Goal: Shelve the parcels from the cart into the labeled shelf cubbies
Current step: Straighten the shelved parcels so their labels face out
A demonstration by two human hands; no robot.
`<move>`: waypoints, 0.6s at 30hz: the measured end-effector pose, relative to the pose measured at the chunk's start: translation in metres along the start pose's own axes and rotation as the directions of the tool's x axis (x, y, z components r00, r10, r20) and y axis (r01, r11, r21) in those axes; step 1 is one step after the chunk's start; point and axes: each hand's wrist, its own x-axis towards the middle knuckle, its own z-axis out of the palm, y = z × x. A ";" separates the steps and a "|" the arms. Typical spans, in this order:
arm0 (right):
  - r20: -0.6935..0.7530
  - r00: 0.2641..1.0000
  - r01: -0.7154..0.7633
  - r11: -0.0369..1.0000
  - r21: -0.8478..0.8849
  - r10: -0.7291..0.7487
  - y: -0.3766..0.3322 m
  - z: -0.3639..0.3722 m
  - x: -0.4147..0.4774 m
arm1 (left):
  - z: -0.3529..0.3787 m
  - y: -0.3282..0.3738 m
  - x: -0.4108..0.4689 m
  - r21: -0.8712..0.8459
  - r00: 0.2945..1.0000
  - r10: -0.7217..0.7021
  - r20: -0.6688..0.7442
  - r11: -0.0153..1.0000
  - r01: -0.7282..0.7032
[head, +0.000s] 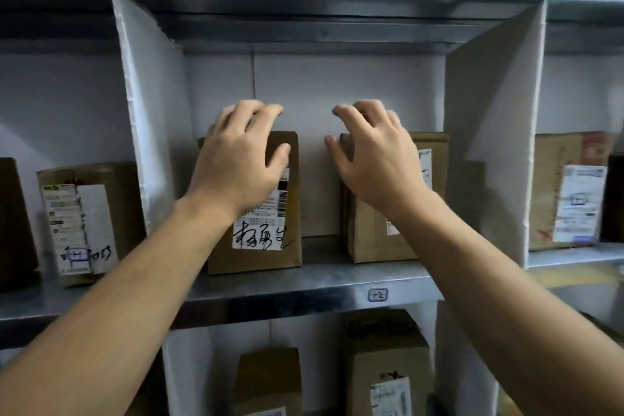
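A grey metal shelf point(270, 284) fills your view, split by white dividers point(489, 111) into cubbies. A small tag point(377, 295) is stuck to the front lip under the middle one. That middle cubby holds two upright cardboard boxes with a gap between them. Your left hand point(236, 162) lies against the front of the left box point(223, 257), thumb on its face and bent fingers arched over the top edge. Your right hand point(378, 159) covers the right box point(368, 236) the same way, thumb at its left corner. Whether either hand is actually gripping its box, you cannot tell from here. The left cubby has a labelled box point(91, 219), and the right cubby has another point(564, 192). Below, the lower cubby holds a short box point(266, 378) beside a taller box point(385, 365).
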 end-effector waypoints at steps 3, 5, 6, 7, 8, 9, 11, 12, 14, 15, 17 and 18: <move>0.032 0.999 -0.020 0.997 -0.074 0.023 0.035 -0.014 -0.008 | 0.013 0.033 0.010 -0.039 0.999 0.055 0.003 0.998 -0.054; 0.053 0.997 -0.051 0.994 -0.095 0.056 0.061 -0.022 -0.014 | 0.025 0.055 0.017 -0.078 0.998 0.060 0.025 0.995 -0.058; 0.063 0.995 -0.076 0.993 -0.088 0.081 0.074 -0.025 -0.016 | 0.032 0.065 0.021 -0.106 0.998 0.055 0.039 0.993 -0.051; 0.076 0.991 -0.104 0.992 -0.071 0.110 0.086 -0.029 -0.018 | 0.038 0.074 0.024 -0.137 0.998 0.042 0.056 0.990 -0.034; 0.095 0.986 -0.136 0.990 -0.048 0.140 0.097 -0.031 -0.020 | 0.045 0.082 0.027 -0.166 0.997 0.021 0.077 0.986 -0.008; 0.121 0.978 -0.170 0.985 -0.024 0.171 0.108 -0.033 -0.023 | 0.052 0.088 0.029 -0.190 0.995 -0.003 0.100 0.981 0.022; 0.171 0.959 -0.235 0.972 0.026 0.227 0.126 -0.035 -0.027 | 0.063 0.097 0.032 -0.224 0.989 -0.047 0.139 0.971 0.077; 0.192 0.948 -0.268 0.961 0.064 0.252 0.133 -0.034 -0.029 | 0.068 0.100 0.032 -0.234 0.986 -0.063 0.153 0.967 0.098; 0.233 0.928 -0.330 0.931 0.158 0.290 0.144 -0.032 -0.032 | 0.076 0.103 0.031 -0.243 0.980 -0.089 0.178 0.961 0.132; 0.253 0.920 -0.351 0.915 0.197 0.299 0.147 -0.030 -0.033 | 0.079 0.103 0.031 -0.242 0.977 -0.103 0.188 0.959 0.147; 0.284 0.912 -0.370 0.893 0.255 0.297 0.151 -0.025 -0.035 | 0.084 0.105 0.030 -0.236 0.972 -0.125 0.198 0.957 0.171; 0.284 0.913 -0.370 0.885 0.283 0.291 0.151 -0.023 -0.036 | 0.086 0.106 0.030 -0.232 0.971 -0.131 0.198 0.957 0.176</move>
